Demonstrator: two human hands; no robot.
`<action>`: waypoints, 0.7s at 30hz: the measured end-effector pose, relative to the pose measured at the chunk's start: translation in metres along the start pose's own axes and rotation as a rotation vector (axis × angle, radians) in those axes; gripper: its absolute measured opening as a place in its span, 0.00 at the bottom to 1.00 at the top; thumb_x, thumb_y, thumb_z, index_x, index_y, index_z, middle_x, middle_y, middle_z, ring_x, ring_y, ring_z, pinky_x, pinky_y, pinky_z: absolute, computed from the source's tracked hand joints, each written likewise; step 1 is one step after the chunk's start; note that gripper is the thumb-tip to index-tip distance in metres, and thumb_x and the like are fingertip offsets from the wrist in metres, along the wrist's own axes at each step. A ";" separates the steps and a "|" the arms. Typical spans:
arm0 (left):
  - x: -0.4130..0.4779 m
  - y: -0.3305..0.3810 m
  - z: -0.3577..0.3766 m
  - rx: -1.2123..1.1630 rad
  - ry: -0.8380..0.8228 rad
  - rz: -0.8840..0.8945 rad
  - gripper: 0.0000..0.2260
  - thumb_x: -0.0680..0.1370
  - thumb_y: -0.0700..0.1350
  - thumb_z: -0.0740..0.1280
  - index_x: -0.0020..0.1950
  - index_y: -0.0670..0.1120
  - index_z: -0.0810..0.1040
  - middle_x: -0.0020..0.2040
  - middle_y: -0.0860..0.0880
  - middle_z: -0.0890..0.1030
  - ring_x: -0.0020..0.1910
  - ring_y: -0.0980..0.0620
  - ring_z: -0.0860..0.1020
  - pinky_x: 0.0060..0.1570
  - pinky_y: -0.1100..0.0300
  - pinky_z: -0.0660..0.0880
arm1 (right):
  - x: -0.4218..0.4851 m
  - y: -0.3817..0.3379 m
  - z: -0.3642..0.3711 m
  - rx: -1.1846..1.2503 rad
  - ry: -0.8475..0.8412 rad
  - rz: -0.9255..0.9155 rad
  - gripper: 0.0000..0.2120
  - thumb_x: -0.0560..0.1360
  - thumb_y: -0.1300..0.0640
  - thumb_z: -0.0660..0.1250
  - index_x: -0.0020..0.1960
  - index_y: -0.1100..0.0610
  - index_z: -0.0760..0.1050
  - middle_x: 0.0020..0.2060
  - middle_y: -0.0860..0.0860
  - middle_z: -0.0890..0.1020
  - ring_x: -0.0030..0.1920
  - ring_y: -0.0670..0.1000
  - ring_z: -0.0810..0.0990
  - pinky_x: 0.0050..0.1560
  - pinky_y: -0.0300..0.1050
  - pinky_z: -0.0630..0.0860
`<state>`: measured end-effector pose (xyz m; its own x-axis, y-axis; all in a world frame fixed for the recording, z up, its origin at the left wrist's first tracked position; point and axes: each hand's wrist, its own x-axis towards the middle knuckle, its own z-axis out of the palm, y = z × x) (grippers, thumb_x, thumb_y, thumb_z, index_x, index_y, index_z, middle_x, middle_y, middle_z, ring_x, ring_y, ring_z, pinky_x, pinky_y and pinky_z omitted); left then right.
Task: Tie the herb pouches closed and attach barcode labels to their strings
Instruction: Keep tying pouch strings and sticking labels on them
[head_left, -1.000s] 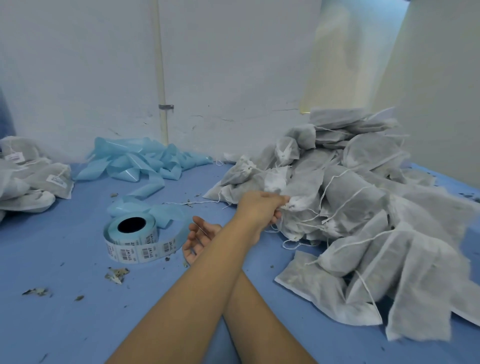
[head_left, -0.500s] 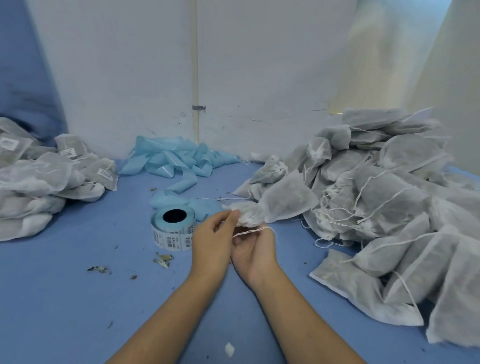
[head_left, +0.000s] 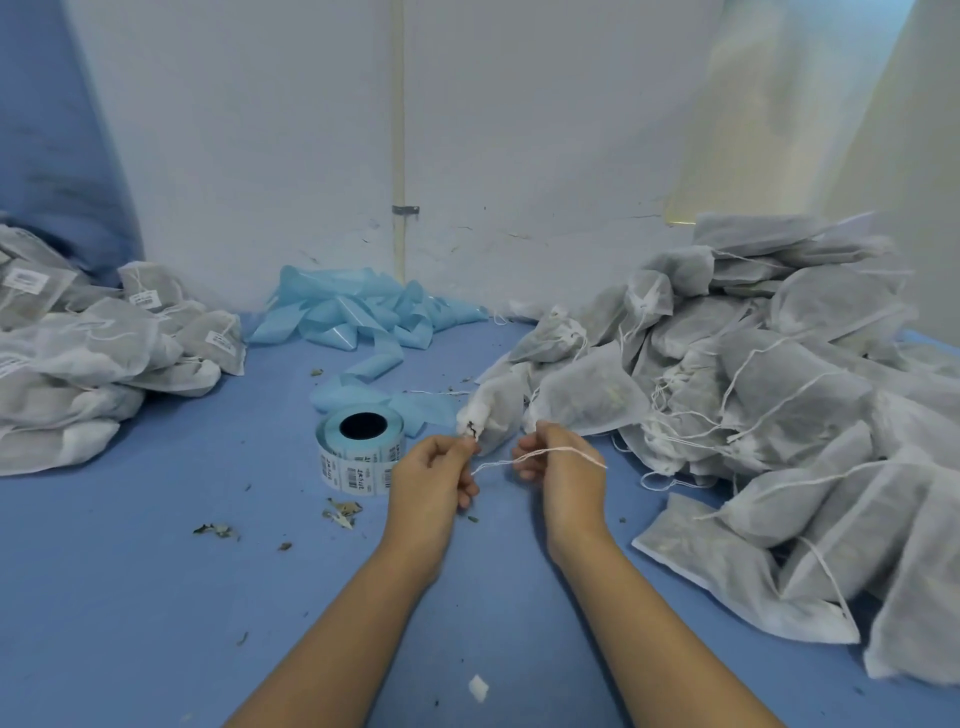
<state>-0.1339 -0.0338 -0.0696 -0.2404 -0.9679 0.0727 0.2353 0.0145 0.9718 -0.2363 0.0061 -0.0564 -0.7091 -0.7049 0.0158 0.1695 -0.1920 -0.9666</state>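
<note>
The left hand (head_left: 434, 475) has its fingers curled, thumb and forefinger pinching the gathered neck of a white herb pouch (head_left: 584, 397) that lies on the blue table (head_left: 130, 597) just beyond the hands, toward 12 o'clock. The right hand (head_left: 558, 467), a little apart from the left, is curled round the pouch's white drawstring (head_left: 524, 457), which runs taut between the two hands and trails over the back of the right one. At 11 o'clock from the left hand, just beside it, a roll of barcode labels (head_left: 361, 449) stands on its flat side, its blue backing strip (head_left: 363, 319) leading away to a loose heap against the white wall (head_left: 260, 130). From 1 to 4 o'clock rises a large heap of untied pouches (head_left: 779, 389) with loose strings. At 9 to 10 o'clock, well apart, lies a pile of labelled pouches (head_left: 93, 353). Herb crumbs (head_left: 340, 512) speckle the table near the roll.
</note>
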 end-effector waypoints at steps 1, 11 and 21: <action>0.000 0.001 -0.001 -0.031 -0.006 -0.007 0.07 0.78 0.39 0.64 0.41 0.40 0.77 0.23 0.52 0.71 0.24 0.55 0.69 0.27 0.63 0.66 | 0.000 -0.003 -0.002 0.123 -0.054 0.054 0.15 0.77 0.62 0.60 0.33 0.61 0.75 0.28 0.55 0.79 0.26 0.48 0.77 0.31 0.39 0.76; 0.001 0.004 -0.003 -0.181 -0.038 -0.050 0.11 0.76 0.32 0.59 0.44 0.44 0.78 0.23 0.50 0.69 0.24 0.54 0.67 0.27 0.62 0.63 | -0.014 0.003 0.007 -0.207 -0.269 -0.085 0.11 0.77 0.61 0.63 0.36 0.60 0.76 0.25 0.51 0.79 0.24 0.47 0.73 0.26 0.34 0.67; -0.006 0.003 0.003 0.014 -0.128 0.067 0.14 0.78 0.32 0.59 0.49 0.51 0.77 0.26 0.49 0.68 0.23 0.56 0.65 0.23 0.65 0.65 | -0.011 0.002 0.006 -0.095 -0.260 -0.052 0.07 0.72 0.63 0.70 0.35 0.57 0.81 0.29 0.48 0.80 0.31 0.42 0.75 0.34 0.31 0.71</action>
<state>-0.1350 -0.0275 -0.0660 -0.3433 -0.9246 0.1650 0.2418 0.0828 0.9668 -0.2238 0.0090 -0.0573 -0.5139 -0.8495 0.1192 0.0639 -0.1764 -0.9822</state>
